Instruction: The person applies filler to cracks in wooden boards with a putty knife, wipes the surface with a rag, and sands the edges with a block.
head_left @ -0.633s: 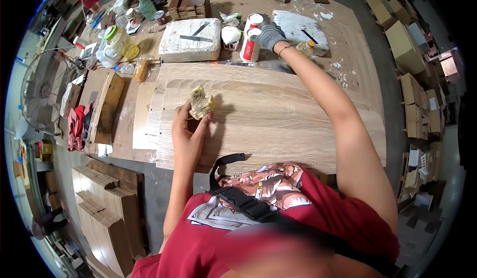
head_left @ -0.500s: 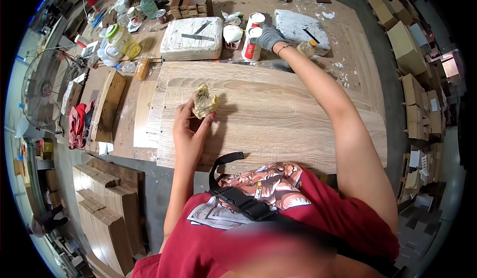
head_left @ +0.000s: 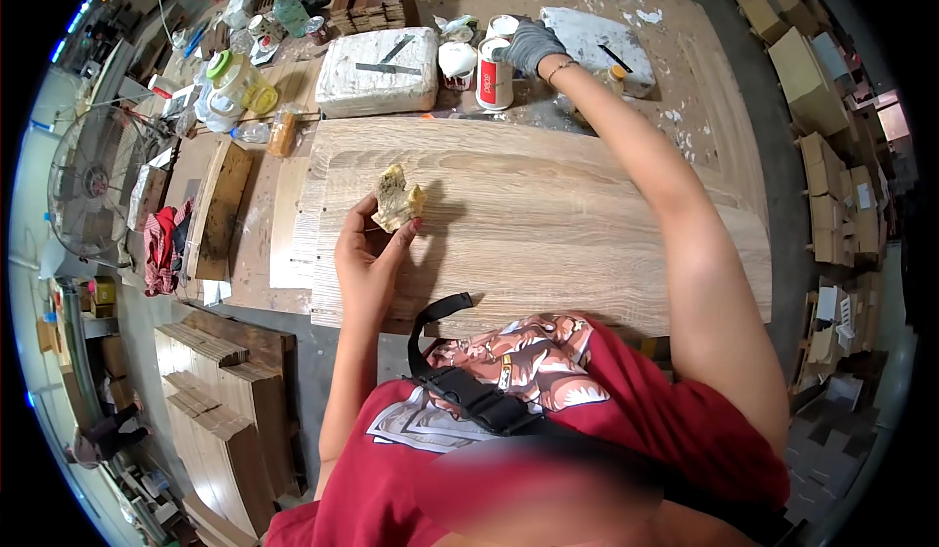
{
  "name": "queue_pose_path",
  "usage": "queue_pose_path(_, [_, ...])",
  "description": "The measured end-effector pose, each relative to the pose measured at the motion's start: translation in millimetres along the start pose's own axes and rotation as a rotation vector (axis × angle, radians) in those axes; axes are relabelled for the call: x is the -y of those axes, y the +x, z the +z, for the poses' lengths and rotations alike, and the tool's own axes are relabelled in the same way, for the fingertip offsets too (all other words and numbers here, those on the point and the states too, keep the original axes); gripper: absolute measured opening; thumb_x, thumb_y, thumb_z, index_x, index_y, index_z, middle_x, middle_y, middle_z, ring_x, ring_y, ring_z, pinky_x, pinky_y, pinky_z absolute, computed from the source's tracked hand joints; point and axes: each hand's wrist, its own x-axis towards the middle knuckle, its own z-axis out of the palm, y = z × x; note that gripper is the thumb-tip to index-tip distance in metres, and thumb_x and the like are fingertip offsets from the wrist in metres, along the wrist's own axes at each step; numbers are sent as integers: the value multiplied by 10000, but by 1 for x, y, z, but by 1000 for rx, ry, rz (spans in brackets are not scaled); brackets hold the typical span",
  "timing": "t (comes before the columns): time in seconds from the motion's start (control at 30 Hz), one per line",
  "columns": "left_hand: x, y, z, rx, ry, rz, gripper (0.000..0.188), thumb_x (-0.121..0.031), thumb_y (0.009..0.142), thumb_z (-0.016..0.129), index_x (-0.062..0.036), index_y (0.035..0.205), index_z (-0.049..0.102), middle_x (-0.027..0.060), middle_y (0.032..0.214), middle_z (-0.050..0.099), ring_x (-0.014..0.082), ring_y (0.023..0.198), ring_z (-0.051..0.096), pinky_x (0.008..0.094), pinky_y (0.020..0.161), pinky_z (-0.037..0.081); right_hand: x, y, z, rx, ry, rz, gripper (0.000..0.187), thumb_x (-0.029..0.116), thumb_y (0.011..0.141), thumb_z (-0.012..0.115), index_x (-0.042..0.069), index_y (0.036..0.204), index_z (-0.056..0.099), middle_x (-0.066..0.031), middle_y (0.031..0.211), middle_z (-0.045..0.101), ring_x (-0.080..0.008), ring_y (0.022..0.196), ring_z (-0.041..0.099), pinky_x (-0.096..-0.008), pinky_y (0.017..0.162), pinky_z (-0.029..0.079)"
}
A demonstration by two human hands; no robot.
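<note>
My left hand, bare, pinches a crumpled, yellowish, stained wad, which looks like a rag or sponge. It is held above the near left part of a wood-grain board. My right arm stretches across the board to its far side. There my right hand, in a grey glove, has bent fingers at the upper right of a white and red drink can. A second can stands just behind. The fingertips are partly hidden, so what they grip cannot be made out.
Two whitish, taped blocks flank the cans. A small capped bottle is beside my right forearm. A green-lidded jar, a bottle of amber liquid and a wooden beam lie left. Board stacks stand on the floor.
My gloved right hand has shifted slightly farther away beside the cans. My left hand keeps the wad, a little turned. The whole view has shifted slightly.
</note>
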Motion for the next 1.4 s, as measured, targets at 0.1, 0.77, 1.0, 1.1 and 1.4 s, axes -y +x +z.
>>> queue_pose_path(0.1, [-1, -4, -1, 0, 9, -17, 494, 44, 858, 684, 86, 1299, 465, 121, 1139, 630, 152, 1002, 623, 275, 877, 504, 15, -1, -1, 118, -80, 100, 629, 522, 689, 744, 123, 1161, 627, -197, 1169, 641, -399, 1081, 608, -454, 926, 492])
queue_pose_path(0.77, [-21, 35, -18, 70, 49, -100, 528, -58, 895, 636, 66, 1361, 423, 161, 1199, 619, 238, 1086, 629, 363, 1005, 463, 28, 14, -63, 34, -4, 189, 727, 615, 719, 733, -76, 940, 685, -238, 890, 694, -305, 773, 695, -387, 736, 552])
queue_pose_path(1.0, [-7, 214, -14, -34, 88, 180, 566, -299, 889, 686, 14, 1328, 513, 123, 1245, 592, 188, 1187, 512, 332, 1017, 365, 70, 9, -29, 279, 1512, 378, 406, 364, 837, 720, 17, 1026, 624, -182, 955, 654, -295, 843, 678, -387, 699, 626])
queue_pose_path(1.1, [9, 240, -5, 29, -204, 189, 439, -269, 882, 699, 22, 1199, 610, 74, 1117, 644, 144, 1051, 566, 272, 934, 404, 76, -5, -16, 397, 1610, 492, 414, 320, 846, 709, 22, 1097, 569, -175, 928, 654, -318, 828, 678, -419, 709, 625])
queue_pose_path(1.4, [35, 241, 9, -517, 254, 400, 608, -327, 761, 807, 101, 1143, 605, 179, 1051, 608, 269, 974, 577, 359, 895, 440, 0, 13, 13, 172, 939, 348, 333, 357, 936, 604, 41, 1033, 643, -106, 947, 697, -200, 777, 670, -326, 604, 590])
